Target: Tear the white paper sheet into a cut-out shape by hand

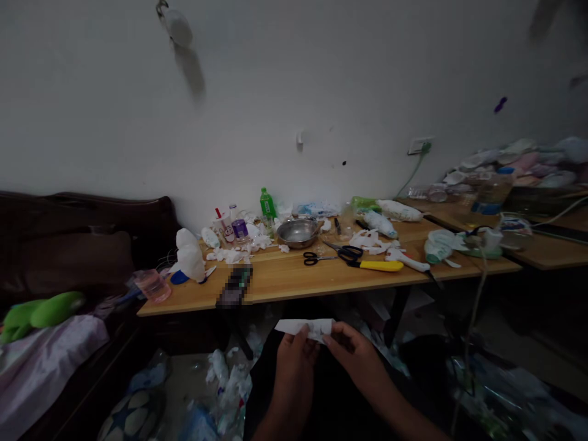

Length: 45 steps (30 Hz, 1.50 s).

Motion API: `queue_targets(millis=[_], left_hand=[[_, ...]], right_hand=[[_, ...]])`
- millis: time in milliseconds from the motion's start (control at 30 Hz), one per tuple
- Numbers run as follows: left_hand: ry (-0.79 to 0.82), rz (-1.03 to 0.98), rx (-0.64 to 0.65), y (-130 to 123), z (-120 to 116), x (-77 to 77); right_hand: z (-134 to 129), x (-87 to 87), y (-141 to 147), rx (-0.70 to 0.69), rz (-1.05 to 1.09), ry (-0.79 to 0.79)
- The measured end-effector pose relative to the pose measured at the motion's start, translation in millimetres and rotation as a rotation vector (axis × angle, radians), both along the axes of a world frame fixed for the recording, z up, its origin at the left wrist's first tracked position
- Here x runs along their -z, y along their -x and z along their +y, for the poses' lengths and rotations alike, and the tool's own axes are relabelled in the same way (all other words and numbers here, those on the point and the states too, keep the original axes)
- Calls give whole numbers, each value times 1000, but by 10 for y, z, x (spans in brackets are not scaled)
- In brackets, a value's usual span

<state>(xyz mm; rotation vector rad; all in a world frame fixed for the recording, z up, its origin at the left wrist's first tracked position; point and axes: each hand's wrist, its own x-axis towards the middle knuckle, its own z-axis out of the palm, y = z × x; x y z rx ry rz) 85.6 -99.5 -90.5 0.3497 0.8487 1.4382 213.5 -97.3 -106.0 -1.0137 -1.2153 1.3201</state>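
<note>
Both hands hold one small white strip of paper (307, 327) just below the front edge of the tabletop (285, 285), over the person's dark lap. The left hand (294, 361) pinches the strip's middle from below, its fingers (301, 334) pressed together on the paper. The right hand (356, 355) pinches the strip's right end the same way. The strip looks thin and a little crumpled, and its left tip sticks out free.

The likeliest mishap, as I judge it, is a tear: if the two pinches pull apart or twist against each other, paper this thin gives way between them. A loosened pinch is the other risk. The strip would drop to the floor under the tabletop, where a heap of white scraps (229, 380) already lies, and it would be hard to tell from the rest. The picture is dim and soft, so fine edges of the strip are hard to see.

On the tabletop, well behind the strip, lie black scissors (333, 254), a yellow-handled knife (379, 265) and a metal bowl (298, 233). A reach for them means letting go with one hand, and the strip could sag or slip. A dark phone-like thing (235, 286) overhangs the tabletop's front edge to the left of the strip; a knee or elbow could knock it off.
</note>
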Motion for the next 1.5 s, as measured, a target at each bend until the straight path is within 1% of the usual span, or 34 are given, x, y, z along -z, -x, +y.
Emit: queue_targets(millis=[167, 367, 533, 633, 700, 767, 833, 867, 900, 933, 1000, 1067, 1133, 1233, 1500], left_hand=[[-44, 5, 4, -6, 15, -51], [-59, 54, 34, 10, -33, -65], [-101, 153, 83, 10, -62, -59], [-105, 146, 55, 8, -55, -66], [-103, 151, 11, 18, -40, -67], [-104, 183, -18, 37, -23, -59], [-111, 219, -30, 61, -13, -41], [-118, 234, -30, 72, -11, -29], [-128, 253, -27, 80, -11, -16], [-142, 279, -19, 86, -14, -3], [-171, 345, 10, 93, -22, 18], [-197, 419, 36, 97, -33, 23], [-219, 473, 30, 104, -44, 14], [-232, 508, 1, 124, -58, -6], [-221, 518, -40, 119, -65, -2]], right_hand=[[1, -17, 9, -84, 95, 102], [14, -9, -13, -192, 292, 236], [6, -37, -2, -159, 373, 238], [0, -29, 11, -133, 365, 252], [10, 9, -2, -74, 323, 269], [35, 55, -50, 94, 240, 268], [69, 73, -127, 314, 146, 212], [84, 63, -166, 394, 103, 160], [97, 40, -200, 415, 63, 101], [106, 7, -221, 383, 24, 46], [114, -70, -217, 223, -51, -28], [114, -127, -157, 52, -100, -54], [112, -146, -79, -26, -123, -67], [106, -125, -10, -45, -156, -88], [46, -126, -25, -28, -177, -106]])
